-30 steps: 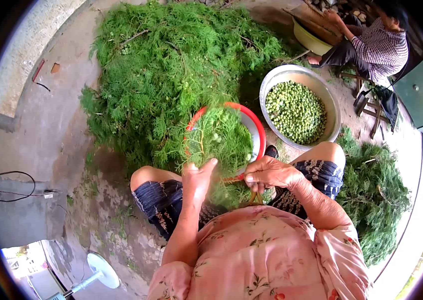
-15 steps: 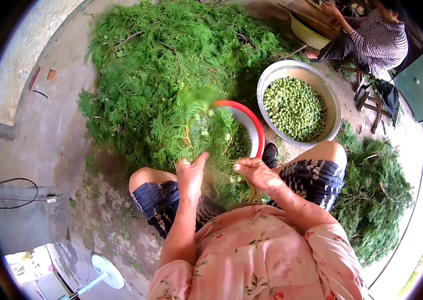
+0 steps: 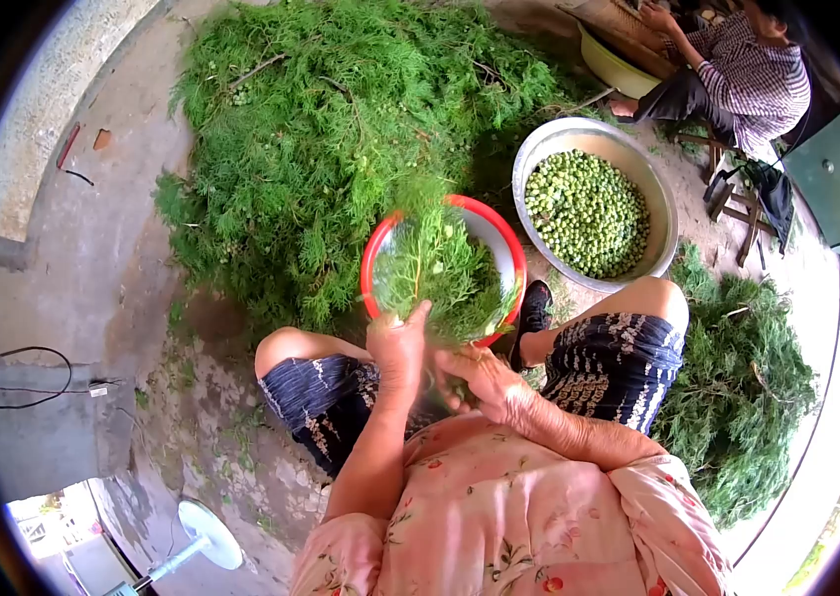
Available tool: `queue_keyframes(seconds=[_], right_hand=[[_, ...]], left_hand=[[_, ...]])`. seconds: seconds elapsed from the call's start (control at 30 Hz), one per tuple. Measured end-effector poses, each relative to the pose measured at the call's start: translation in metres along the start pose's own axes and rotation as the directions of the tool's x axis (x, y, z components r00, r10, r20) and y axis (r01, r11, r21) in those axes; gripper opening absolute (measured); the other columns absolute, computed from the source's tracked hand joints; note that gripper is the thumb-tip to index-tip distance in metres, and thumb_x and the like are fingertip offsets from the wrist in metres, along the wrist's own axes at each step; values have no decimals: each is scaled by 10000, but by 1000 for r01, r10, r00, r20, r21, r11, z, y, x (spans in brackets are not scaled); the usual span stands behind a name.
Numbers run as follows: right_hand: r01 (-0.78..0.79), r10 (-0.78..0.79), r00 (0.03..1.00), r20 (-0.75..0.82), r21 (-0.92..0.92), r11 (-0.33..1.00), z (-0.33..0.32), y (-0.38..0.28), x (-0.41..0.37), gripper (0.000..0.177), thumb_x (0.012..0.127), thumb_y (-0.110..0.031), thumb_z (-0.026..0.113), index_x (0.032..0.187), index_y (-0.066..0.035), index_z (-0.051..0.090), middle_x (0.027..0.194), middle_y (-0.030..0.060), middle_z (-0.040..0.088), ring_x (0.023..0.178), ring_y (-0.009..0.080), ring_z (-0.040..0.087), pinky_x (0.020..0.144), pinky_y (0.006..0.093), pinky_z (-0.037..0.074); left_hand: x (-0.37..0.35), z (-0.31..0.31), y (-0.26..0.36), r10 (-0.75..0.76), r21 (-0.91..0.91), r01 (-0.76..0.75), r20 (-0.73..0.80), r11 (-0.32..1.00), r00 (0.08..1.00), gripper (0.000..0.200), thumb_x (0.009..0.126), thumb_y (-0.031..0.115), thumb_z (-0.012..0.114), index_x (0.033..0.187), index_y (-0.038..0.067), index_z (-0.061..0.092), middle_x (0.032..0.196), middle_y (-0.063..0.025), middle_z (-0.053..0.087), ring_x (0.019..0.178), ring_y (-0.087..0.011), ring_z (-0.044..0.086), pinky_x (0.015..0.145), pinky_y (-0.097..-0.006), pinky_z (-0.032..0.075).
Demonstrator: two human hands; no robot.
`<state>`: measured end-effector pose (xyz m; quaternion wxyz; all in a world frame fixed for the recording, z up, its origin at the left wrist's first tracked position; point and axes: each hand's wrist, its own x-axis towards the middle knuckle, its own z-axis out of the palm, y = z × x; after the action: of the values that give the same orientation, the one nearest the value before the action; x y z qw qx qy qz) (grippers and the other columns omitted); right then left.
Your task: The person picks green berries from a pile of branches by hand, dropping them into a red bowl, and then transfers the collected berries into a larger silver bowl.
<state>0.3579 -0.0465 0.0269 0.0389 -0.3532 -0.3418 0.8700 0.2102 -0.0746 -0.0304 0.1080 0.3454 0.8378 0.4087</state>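
Note:
My left hand point(image 3: 399, 350) is closed around the stem end of a leafy green cypress branch point(image 3: 430, 260), whose feathery tip fans out above a red-rimmed basin point(image 3: 510, 230). The branch is partly blurred and covers much of the basin's inside. Close to my lap, just right of the left hand, my right hand point(image 3: 483, 381) has its fingers curled in. Whatever those fingers hold is smeared and hidden.
A large heap of cypress branches point(image 3: 281, 169) lies beyond the basin. To the right stand a metal basin point(image 3: 665, 233) of round green cones point(image 3: 587, 214) and a smaller branch pile point(image 3: 738, 387). Another person point(image 3: 753, 79) sits at upper right beside a yellow tub point(image 3: 611, 68). A fan point(image 3: 210, 534) stands lower left.
The branch has swung right, over the red-rimmed basin, uncovering its left rim. My left hand has shifted slightly right; my right hand has come down and left, nearer my lap.

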Motion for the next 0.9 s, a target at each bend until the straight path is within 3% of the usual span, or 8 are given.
queue_keyframes(seconds=[0.1,0.37,0.57,0.63,0.67,0.7,0.73,0.9], right_hand=[[108,-120,993,-17,-324,940,-5,12,-16,298,915,-280,465,723,-55,506,607,29,492,461,126,438,429,247,328],[-103,105,994,-13,99,990,-17,7,-53,408,891,-393,522,702,-33,504,540,31,429,449,89,381,391,228,275],[253,-262,963,-67,563,786,-68,-25,6,267,887,-322,549,819,-64,554,680,47,556,504,151,500,448,260,385],[374,-281,897,-341,246,894,-69,-35,34,325,882,-337,552,956,-22,584,781,111,609,639,236,591,546,325,471],[350,-523,754,-399,-430,832,-89,-24,58,358,880,-337,553,1011,-4,574,836,143,612,720,277,599,631,350,484],[107,-739,620,-262,-906,411,-109,-11,80,399,877,-336,554,1067,14,563,891,175,615,802,319,606,715,374,496],[46,-901,422,-99,-990,130,-103,-6,81,347,839,-234,601,1057,32,553,941,190,592,874,353,569,811,383,469],[401,-913,323,248,-910,-105,-51,-36,42,344,671,-11,615,1013,-20,580,1008,140,580,957,310,538,864,377,438]], left_hand=[[6,-10,2,-158,37,158,3,987,987,305,686,273,756,669,-1,625,605,-153,613,561,-323,590,565,-372,464],[20,-18,-15,-128,182,132,-30,974,991,364,732,376,682,760,14,661,683,-179,632,669,-358,614,637,-422,477],[32,-22,-33,-42,293,73,-110,953,993,461,742,429,661,696,-29,623,661,-200,616,645,-369,603,637,-440,476],[31,-28,-29,-61,194,75,-78,978,995,453,743,428,659,695,-21,625,659,-197,616,645,-368,602,638,-447,473],[31,-30,-28,-47,225,65,-82,972,996,441,743,422,661,697,-15,627,661,-194,617,644,-368,601,636,-445,473],[31,-30,-27,-33,255,54,-85,966,996,429,743,416,662,699,-9,629,663,-190,619,644,-368,600,634,-444,474],[31,-31,-25,-20,282,45,-89,958,996,417,743,410,663,701,-3,631,664,-186,620,643,-368,599,632,-442,474],[26,-37,4,20,310,-4,-48,951,999,340,729,354,678,720,18,626,677,-175,622,649,-363,597,601,-423,479]])
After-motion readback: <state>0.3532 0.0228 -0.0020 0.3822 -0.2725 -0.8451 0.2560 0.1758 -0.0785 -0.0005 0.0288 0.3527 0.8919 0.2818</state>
